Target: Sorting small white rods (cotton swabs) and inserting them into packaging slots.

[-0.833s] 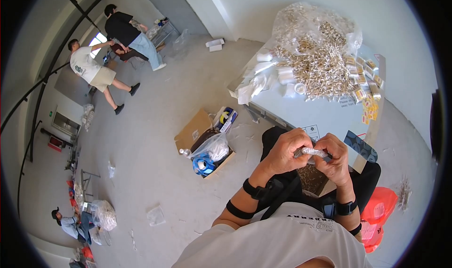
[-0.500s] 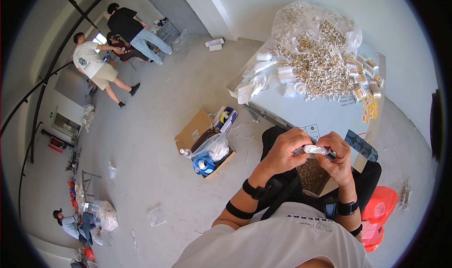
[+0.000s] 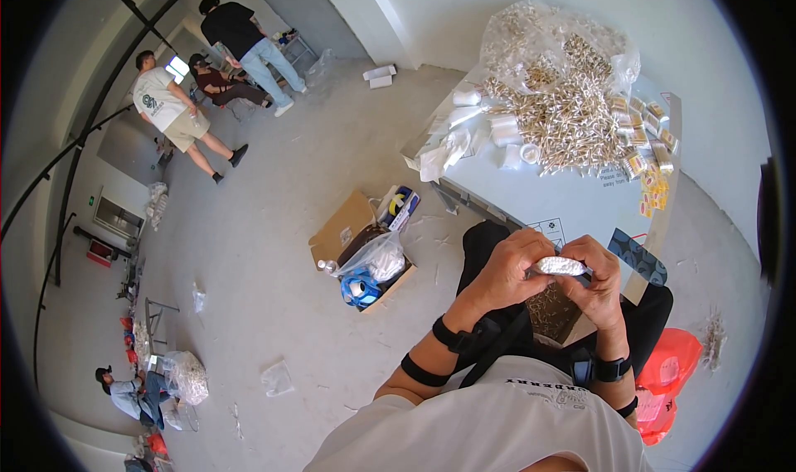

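A bundle of cotton swabs (image 3: pixel 559 266), its white tips packed into a narrow oval facing up, is held above my lap. My left hand (image 3: pixel 518 265) closes on one end of it and my right hand (image 3: pixel 595 269) on the other, fingers curled and thumbs pressed against the near side. Whether a clear bag wraps the bundle is too small to tell. Below the hands, an open cardboard box (image 3: pixel 585 326) between my legs holds loose swabs (image 3: pixel 546 310). On the table (image 3: pixel 489 192) ahead lies a large pile of swabs (image 3: pixel 572 124).
A clear plastic bag (image 3: pixel 518 41) backs the pile. Packed swab packets (image 3: pixel 638 132) and yellow labels (image 3: pixel 655 192) lie at its right, clear round containers (image 3: pixel 504 132) at its left. A cardboard box (image 3: pixel 336 227) of supplies stands on the floor; red bags (image 3: pixel 667 368) lie at my right. Several people are farther left.
The swab bundle has tilted slightly, so more of its white tips shows. Both hands keep their hold. In the background, the standing people have shifted and a seated person shows more fully.
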Available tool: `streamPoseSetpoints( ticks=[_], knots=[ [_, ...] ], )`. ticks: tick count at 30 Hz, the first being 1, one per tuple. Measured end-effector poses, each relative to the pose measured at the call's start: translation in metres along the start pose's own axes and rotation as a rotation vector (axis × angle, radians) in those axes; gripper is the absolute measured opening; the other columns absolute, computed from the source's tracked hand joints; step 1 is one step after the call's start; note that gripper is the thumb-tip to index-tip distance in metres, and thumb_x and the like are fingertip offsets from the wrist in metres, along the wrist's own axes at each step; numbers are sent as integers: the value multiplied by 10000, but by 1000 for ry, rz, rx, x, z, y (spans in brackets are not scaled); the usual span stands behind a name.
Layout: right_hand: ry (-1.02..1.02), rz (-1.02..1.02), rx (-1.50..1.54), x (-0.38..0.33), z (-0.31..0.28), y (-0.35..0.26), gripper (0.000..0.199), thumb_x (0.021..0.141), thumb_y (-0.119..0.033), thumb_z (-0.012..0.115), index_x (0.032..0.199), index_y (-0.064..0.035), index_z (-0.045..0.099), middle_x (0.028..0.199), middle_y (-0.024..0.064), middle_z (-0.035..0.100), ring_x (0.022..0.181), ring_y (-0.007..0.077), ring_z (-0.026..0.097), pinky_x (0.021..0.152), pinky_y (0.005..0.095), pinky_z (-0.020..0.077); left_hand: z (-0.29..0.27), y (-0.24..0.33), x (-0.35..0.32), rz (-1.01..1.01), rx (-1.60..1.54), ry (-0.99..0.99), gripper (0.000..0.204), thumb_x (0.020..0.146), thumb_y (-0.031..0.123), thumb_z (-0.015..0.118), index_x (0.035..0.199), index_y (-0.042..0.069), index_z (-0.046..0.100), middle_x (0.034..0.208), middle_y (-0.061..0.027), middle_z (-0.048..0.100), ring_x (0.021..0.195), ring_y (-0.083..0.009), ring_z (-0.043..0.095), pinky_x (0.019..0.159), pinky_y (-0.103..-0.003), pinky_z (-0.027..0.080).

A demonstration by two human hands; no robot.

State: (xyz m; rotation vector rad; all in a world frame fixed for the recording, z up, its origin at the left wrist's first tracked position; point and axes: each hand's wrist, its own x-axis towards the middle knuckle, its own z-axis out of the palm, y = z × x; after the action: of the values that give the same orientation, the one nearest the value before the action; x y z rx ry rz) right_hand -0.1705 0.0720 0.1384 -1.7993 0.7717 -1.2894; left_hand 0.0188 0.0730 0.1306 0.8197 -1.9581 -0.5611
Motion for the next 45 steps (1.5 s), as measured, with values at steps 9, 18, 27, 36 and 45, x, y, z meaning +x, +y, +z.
streamPoseSetpoints(
  ticks=[9,18,27,36,45],
  knots=[
    [4,-8,-68,0,2,1,263,640,7,742,874,-7,622,816,83,596,733,222,579,656,297,452,3,3,1,-54,-30,48,305,641,-29,739,909,11,598,845,-97,586,760,-269,594,661,-321,477],
    [-23,39,-51,-1,-1,6,255,654,-2,748,874,-5,619,807,82,603,729,216,591,652,296,456,4,-1,-4,-52,-23,-9,276,676,13,761,889,10,585,819,-97,578,710,-266,569,630,-321,455],
    [43,18,-104,-3,2,4,269,644,9,772,864,-5,616,786,82,596,703,203,588,619,287,445,8,3,1,-55,6,107,284,662,39,769,893,37,605,803,-89,583,724,-276,561,638,-343,444],
    [37,18,-43,2,3,-2,250,638,7,760,845,-12,620,765,71,573,678,202,545,615,285,425,8,2,0,-29,54,36,268,646,30,760,876,33,622,792,-93,591,732,-302,567,638,-354,444],
    [119,50,-79,-1,2,1,246,677,-46,777,862,-8,621,756,69,560,677,194,534,611,287,414,16,3,0,-101,-183,106,209,812,80,734,956,9,601,769,-63,570,709,-166,570,627,-273,451]
  ],
)
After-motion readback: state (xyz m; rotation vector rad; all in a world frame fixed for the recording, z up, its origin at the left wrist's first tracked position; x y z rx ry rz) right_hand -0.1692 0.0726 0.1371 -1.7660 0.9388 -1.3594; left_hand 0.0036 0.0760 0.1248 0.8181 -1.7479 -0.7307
